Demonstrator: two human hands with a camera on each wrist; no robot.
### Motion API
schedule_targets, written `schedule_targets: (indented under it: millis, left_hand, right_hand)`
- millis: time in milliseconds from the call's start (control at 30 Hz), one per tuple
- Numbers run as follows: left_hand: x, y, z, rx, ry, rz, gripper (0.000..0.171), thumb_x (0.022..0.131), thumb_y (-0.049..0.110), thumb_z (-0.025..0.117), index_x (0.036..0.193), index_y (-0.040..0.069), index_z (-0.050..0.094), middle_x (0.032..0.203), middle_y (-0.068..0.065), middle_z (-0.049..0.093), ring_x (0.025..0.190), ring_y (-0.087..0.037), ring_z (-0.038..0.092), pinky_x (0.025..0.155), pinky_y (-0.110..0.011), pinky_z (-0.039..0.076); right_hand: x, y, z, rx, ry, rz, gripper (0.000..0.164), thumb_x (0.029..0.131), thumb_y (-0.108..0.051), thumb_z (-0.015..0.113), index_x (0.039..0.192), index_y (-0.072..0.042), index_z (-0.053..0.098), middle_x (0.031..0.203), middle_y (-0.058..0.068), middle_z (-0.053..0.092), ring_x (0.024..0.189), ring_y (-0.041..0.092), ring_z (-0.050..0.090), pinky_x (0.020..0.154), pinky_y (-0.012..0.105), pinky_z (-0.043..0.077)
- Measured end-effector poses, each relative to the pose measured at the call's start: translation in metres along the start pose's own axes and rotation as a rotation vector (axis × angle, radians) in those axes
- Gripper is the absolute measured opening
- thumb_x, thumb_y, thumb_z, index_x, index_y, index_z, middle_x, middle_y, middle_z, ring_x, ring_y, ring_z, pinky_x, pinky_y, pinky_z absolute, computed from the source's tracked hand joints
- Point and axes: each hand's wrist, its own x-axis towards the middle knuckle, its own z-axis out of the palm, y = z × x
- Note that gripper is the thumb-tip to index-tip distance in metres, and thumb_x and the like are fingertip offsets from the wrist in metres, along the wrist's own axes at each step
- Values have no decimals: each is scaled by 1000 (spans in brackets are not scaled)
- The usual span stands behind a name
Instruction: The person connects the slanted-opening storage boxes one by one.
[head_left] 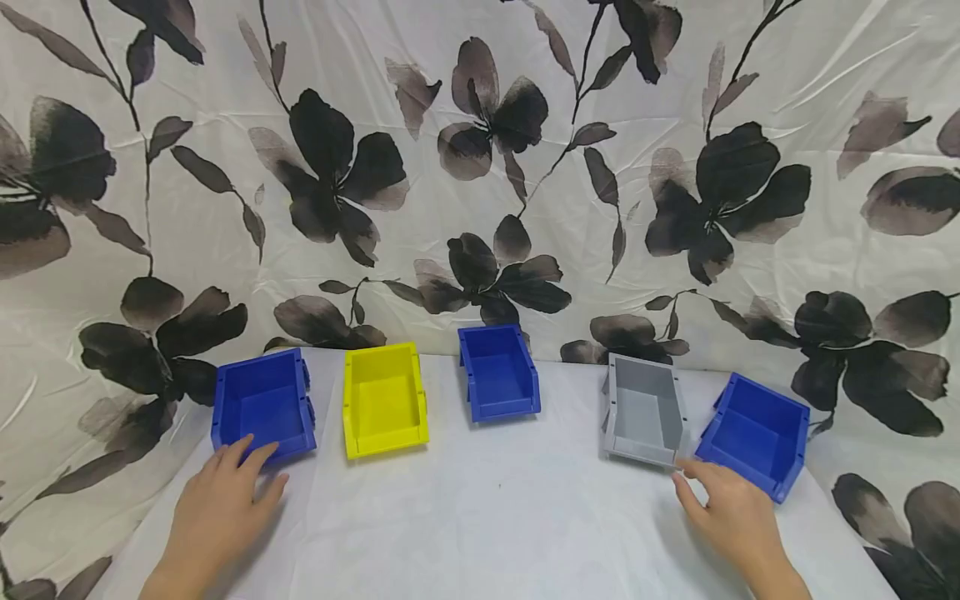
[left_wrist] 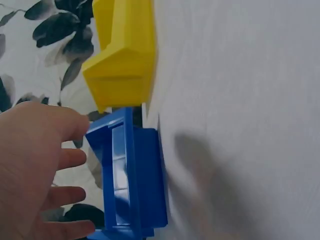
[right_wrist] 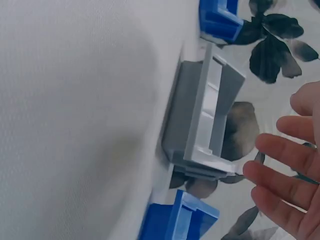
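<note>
My left hand (head_left: 225,500) is at the front of the leftmost blue bin (head_left: 264,400), its fingertips overlapping the bin's near rim. In the left wrist view the left hand (left_wrist: 40,165) has its fingers spread beside that blue bin (left_wrist: 150,180) and grips nothing. On the other side, my right hand (head_left: 731,508) hovers by the near corner of the grey bin (head_left: 647,408) and the rightmost blue bin (head_left: 757,433). Seen from the right wrist, the right hand (right_wrist: 290,170) holds nothing, fingers relaxed and apart from the grey bin (right_wrist: 185,115).
A yellow bin (head_left: 385,402) stands right of the leftmost blue bin. The middle blue bin (head_left: 498,373) is set farther back. All stand on a white-covered table (head_left: 480,525), before a floral cloth backdrop (head_left: 405,283).
</note>
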Motion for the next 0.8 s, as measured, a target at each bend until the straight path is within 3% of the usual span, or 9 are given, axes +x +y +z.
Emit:
schedule_targets:
  millis: [100, 200, 400, 567, 633, 800]
  left_hand:
    - [1, -5, -5, -28, 88, 9, 41, 84, 26, 71, 117, 2, 65, 124, -33, 51, 108, -57, 48, 82, -70, 37]
    - [3, -12, -10, -50, 125, -14, 36, 84, 23, 71, 112, 2, 67, 119, -30, 56, 103, -54, 53, 78, -68, 40]
    - [3, -26, -23, -94, 128, -70, 32, 88, 25, 67, 112, 4, 66, 116, -25, 59, 101, -50, 56, 71, -65, 44]
    - [4, -38, -28, -138, 156, -91, 32, 91, 25, 63, 114, 4, 66, 115, -24, 61, 88, -43, 62, 66, -62, 44]
    - [5, -43, -29, -159, 154, -114, 33, 91, 26, 63, 115, 3, 65, 111, -25, 61, 80, -39, 63, 61, -60, 44]
    - [11, -55, -32, -193, 143, -166, 38, 92, 27, 62, 121, 2, 61, 109, -26, 60, 82, -40, 62, 57, -57, 44]
  right_hand:
    - [1, -3, 1, 33, 14, -10, 17, 76, -16, 76, 92, -15, 75, 78, -4, 70, 56, 10, 60, 45, 27, 43]
    - [1, -7, 3, 56, 5, -10, 13, 76, -15, 76, 89, -17, 74, 74, -7, 69, 57, 9, 60, 45, 24, 43]
    - [1, -16, 8, 74, 1, -46, 14, 75, -15, 76, 89, -17, 74, 72, -8, 68, 58, 7, 60, 46, 21, 43]
    - [2, -24, 11, 122, 35, -99, 17, 72, -12, 77, 89, -17, 74, 71, -9, 69, 58, 5, 61, 46, 17, 41]
    - [3, -27, 11, 137, 34, -103, 18, 72, -11, 77, 89, -17, 74, 71, -9, 69, 58, 4, 61, 46, 16, 41]
    - [5, -30, 9, 149, 13, -77, 18, 74, -11, 78, 90, -18, 75, 72, -10, 69, 60, 3, 61, 47, 16, 42]
